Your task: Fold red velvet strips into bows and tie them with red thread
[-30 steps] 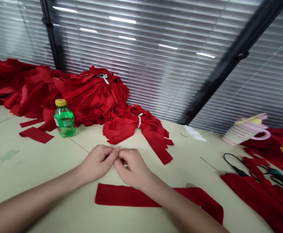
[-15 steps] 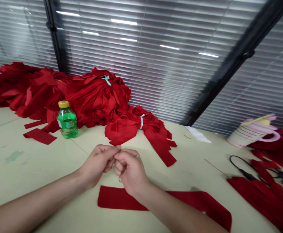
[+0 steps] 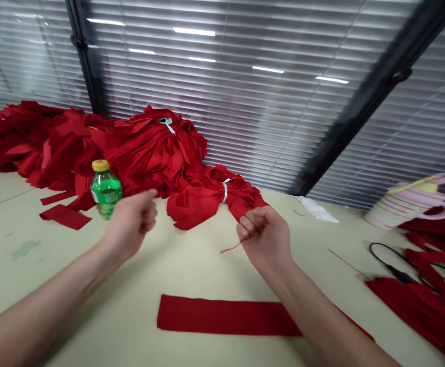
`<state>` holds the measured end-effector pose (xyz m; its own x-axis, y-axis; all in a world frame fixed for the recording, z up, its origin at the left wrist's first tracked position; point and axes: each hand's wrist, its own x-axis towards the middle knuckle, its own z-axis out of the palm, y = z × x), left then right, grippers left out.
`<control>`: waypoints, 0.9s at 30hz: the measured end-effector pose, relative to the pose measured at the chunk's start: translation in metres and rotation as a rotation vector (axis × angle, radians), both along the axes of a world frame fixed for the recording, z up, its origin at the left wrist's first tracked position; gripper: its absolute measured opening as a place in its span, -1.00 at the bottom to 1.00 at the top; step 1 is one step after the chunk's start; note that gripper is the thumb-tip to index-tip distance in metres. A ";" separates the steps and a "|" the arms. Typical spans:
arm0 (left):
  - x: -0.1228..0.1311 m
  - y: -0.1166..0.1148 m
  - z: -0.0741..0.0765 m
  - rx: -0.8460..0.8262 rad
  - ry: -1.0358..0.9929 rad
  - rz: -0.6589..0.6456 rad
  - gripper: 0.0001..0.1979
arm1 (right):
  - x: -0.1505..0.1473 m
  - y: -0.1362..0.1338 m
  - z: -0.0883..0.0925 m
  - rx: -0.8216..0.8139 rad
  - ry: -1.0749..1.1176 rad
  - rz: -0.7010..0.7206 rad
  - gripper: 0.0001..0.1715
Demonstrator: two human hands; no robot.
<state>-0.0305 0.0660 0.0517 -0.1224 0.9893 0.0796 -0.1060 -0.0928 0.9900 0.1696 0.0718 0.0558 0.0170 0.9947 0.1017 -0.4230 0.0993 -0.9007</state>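
My right hand point(image 3: 267, 237) is closed, its fingers curled round a red thread point(image 3: 231, 248) whose loose end hangs out to the left. In front of the green bottle point(image 3: 107, 191) is my left hand point(image 3: 132, 221), slightly blurred, with its fingers curled inward. Whatever it may pinch is hidden. The two hands are well apart above the table. Below them a strip of red cloth point(image 3: 222, 316) lies flat, partly covered by my right forearm.
Piles of red cloth strips point(image 3: 149, 153) line the back, some in tied bundles point(image 3: 207, 199). To the right stand a pink-and-white mug point(image 3: 403, 206), a black cord point(image 3: 392, 270) and more red cloth point(image 3: 409, 306). A white paper point(image 3: 317, 209) lies near the window blinds point(image 3: 268, 122).
My hands were together, fingertips touching; they have parted, the left going left and up, the right going right and up with the red thread. The view shifted slightly.
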 end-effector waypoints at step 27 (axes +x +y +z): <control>0.005 -0.004 -0.015 0.115 0.381 -0.572 -0.74 | -0.022 -0.010 -0.018 -0.130 -0.081 0.776 -0.63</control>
<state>-0.0257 0.0620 0.0370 0.4723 0.8730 0.1215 0.1832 -0.2321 0.9553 0.1478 0.0614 0.0373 -0.6891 0.7232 -0.0452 -0.2610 -0.3060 -0.9156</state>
